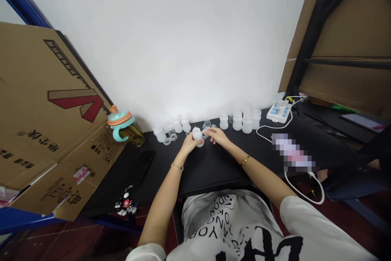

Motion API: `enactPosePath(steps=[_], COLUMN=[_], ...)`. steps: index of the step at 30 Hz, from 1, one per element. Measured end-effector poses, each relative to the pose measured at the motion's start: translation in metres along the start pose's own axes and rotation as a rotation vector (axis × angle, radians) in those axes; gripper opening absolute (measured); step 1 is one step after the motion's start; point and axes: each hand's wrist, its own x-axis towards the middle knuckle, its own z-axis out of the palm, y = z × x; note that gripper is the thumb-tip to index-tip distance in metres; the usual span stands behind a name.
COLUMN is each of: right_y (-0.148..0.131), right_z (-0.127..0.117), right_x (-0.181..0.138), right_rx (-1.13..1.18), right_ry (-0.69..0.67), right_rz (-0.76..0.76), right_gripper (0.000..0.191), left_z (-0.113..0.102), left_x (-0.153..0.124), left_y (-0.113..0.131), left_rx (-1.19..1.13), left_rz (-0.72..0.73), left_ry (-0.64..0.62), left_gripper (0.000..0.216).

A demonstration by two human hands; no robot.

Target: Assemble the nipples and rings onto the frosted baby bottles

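My left hand is wrapped round a small white baby bottle that stands upright, its open neck facing up. Just to its right, my right hand pinches a clear plastic piece, likely a ring or cap, close beside the bottle neck. Behind my hands lie loose clear caps and rings. Several open white bottles are at the back left, with clear rings near them. Several bottles with clear tops fitted stand grouped at the back right.
On the left are a drinking jug with a turquoise handle, a dark phone, a figurine keychain and a large cardboard box. A power strip, a white cable and a blurred-out device lie right.
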Motion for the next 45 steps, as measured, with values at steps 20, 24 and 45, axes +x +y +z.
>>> enactPosePath(steps=[20, 24, 45], right_y=[-0.014, -0.011, -0.008], right_z=[-0.003, -0.004, -0.005], right_x=[-0.008, -0.006, -0.004], right_rx=[0.464, 0.449, 0.48], right_ry=[-0.144, -0.14, -0.153], right_rz=[0.38, 0.375, 0.368], right_gripper=[0.029, 0.028, 0.028], left_z=[0.005, 0.005, 0.004], left_x=[-0.013, -0.015, -0.013], left_y=[0.021, 0.024, 0.02], left_rx=[-0.187, -0.171, -0.091], left_rz=[-0.059, -0.048, 0.006], left_ry=[0.002, 0.002, 0.021], left_gripper=[0.058, 0.056, 0.053])
